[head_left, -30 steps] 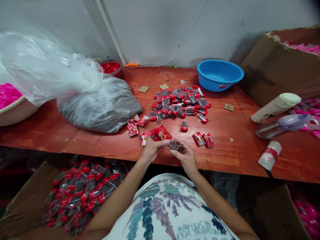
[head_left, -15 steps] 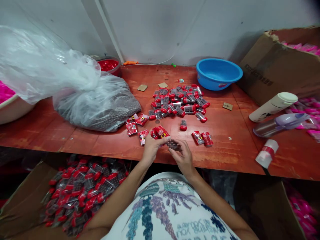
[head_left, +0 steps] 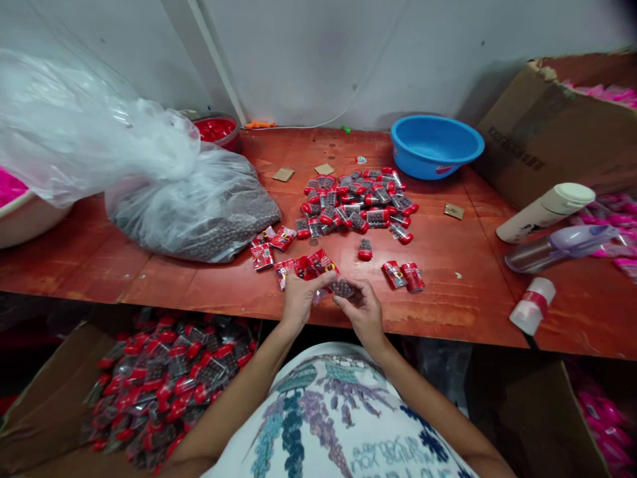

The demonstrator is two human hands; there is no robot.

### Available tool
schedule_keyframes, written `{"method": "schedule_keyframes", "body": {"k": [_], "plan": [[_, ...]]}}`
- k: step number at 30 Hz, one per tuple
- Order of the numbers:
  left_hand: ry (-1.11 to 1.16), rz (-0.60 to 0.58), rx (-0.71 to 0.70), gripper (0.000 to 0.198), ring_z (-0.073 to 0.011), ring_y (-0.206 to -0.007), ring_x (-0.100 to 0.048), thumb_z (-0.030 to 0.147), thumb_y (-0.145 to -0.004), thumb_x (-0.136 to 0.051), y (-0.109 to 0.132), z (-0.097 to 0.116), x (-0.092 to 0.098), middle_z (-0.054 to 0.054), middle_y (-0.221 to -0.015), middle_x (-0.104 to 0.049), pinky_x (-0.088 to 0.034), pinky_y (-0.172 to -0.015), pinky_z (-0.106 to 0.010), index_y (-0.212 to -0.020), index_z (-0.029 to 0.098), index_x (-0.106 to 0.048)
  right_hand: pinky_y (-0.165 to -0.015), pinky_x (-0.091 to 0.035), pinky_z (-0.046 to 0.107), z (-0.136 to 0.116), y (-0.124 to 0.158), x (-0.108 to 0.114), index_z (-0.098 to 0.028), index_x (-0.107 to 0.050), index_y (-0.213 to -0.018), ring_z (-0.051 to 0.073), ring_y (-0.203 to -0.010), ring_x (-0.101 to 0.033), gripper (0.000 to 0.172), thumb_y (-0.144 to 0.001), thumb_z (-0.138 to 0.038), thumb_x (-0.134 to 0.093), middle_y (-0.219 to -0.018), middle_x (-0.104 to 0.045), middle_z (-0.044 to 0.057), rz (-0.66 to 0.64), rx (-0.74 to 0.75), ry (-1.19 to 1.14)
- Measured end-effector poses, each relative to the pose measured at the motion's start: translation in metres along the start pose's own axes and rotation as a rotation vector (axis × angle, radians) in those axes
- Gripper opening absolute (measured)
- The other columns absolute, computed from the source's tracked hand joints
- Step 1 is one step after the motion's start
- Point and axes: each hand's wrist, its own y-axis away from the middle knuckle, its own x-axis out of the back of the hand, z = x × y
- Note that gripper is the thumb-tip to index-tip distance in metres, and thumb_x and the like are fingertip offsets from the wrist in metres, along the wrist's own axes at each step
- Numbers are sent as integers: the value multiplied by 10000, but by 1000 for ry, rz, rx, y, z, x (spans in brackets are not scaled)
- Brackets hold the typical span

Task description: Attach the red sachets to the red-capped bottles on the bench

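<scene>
The left hand clamps its fingers on a glossy red printed wrapper, while the right hand pinches a small grey bead-filled plastic container at the left's three o'clock.

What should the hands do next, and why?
Maybe the right hand should ease the dark bumpy piece toward the red wrapper: it pinches that piece, and the left hand holds the wrapper close beside it.
</scene>
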Motion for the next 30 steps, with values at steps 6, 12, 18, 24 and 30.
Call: {"method": "schedule_keyframes", "body": {"k": [6,12,18,24,30], "plan": [[-39,-89,71,257,-134,-547,-607,164,-506,-843,4,-3,1,-26,-651,-680,-502,-533,-234,-697,118,-677,-778,-569,362,-11,-8,-1,-209,-596,-1035,195,-850,-669,409,-671,-303,-756,-969,-695,37,-53,-198,-255],[-23,-118,56,245,-136,-610,-623,152,-541,-826,5,0,6,-24,-692,-684,-517,-597,-235,-727,125,-669,-773,-546,312,-9,-12,6,-282,-555,-1221,159,-844,-645,565,-691,-293,-749,-987,-628,0,-111,-139,-211],[-63,-174,137,269,-139,-581,-616,130,-502,-837,6,-10,10,-24,-662,-681,-514,-587,-243,-711,115,-669,-770,-509,300,3,-12,15,-245,-662,-1054,171,-834,-606,407,-670,-321,-772,-924,-611,9,-186,-47,12],[4,-210,294,305,-183,-693,-673,105,-555,-808,1,-22,14,-70,-797,-723,-549,-698,-295,-828,105,-672,-657,-476,272,9,-18,34,-194,-646,-962,149,-691,-568,374,-661,-379,-766,-820,-627,0,-155,-132,80],[105,-177,394,569,-267,-960,-673,-8,-612,-702,-8,-18,30,-131,-1000,-718,-531,-848,-412,-1148,138,-576,-709,-463,332,10,-23,99,-205,-676,-965,212,-806,-566,438,-664,-521,-718,-940,-580,50,57,-14,744]]}}
